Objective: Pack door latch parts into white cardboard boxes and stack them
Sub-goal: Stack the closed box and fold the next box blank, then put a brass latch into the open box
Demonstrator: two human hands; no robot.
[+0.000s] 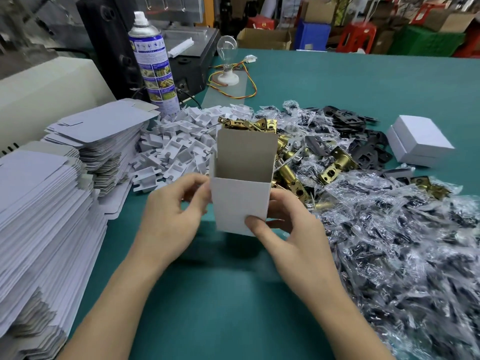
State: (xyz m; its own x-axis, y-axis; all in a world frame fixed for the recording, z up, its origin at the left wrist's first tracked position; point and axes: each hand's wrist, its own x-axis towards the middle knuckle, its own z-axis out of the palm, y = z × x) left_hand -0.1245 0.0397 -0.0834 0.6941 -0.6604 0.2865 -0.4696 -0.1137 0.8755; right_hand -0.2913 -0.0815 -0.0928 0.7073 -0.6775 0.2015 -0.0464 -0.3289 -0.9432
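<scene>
Just over the green worktop, matte white cardboard box, upright, open-topped, grey inside, clamped between left grip and right grip, shiny brass latches beyond, crinkly clear bags rightward

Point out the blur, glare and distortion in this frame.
Head view: the wide lens bends the flat carton stacks at the left edge; the clear bags smear toward the lower right and glint; the open box held by the left hand and right hand is fairly sharp.

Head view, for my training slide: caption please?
Left hand and right hand hold an open white box upright, brass latches piled behind it.
</scene>
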